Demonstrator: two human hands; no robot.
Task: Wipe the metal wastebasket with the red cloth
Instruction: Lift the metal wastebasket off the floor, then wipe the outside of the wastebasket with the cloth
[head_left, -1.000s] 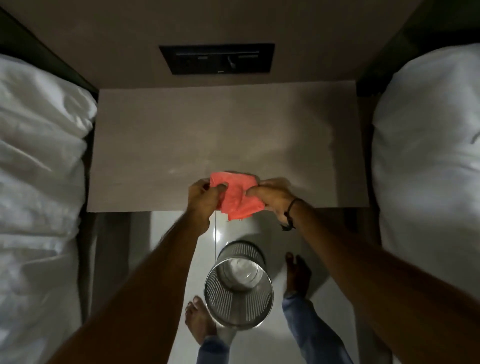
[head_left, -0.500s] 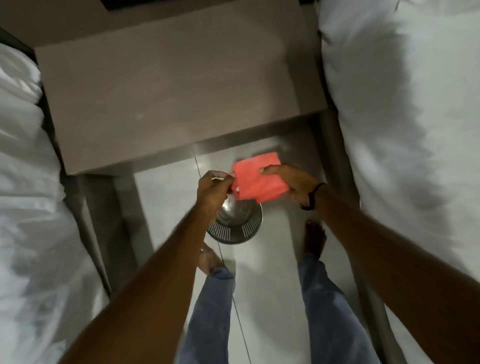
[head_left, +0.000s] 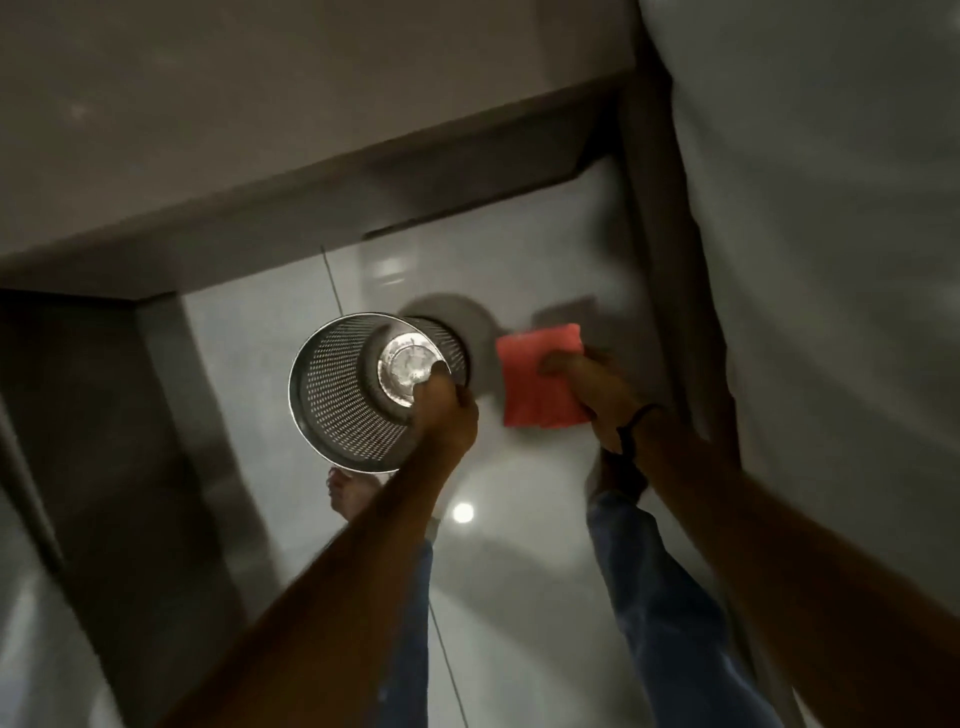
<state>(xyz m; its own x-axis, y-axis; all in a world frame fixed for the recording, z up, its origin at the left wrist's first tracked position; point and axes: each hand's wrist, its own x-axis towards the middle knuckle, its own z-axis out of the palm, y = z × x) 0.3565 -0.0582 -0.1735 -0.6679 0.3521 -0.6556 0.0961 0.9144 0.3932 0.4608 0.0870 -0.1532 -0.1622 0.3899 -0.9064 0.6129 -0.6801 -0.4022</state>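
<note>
The metal wastebasket is a perforated silver bin, tilted with its open mouth toward me above the pale floor. My left hand grips its rim on the right side. The red cloth is folded flat and held by my right hand, just to the right of the wastebasket and apart from it. A dark band sits on my right wrist.
The edge of a grey bedside table runs across the top. White bedding rises on the right behind a bed frame rail. My bare feet and blue trouser legs stand on the glossy tiled floor.
My left hand let go of the cloth and took the wastebasket by its rim, tilting it up. The right hand alone now holds the cloth. My view dropped closer to the floor.
</note>
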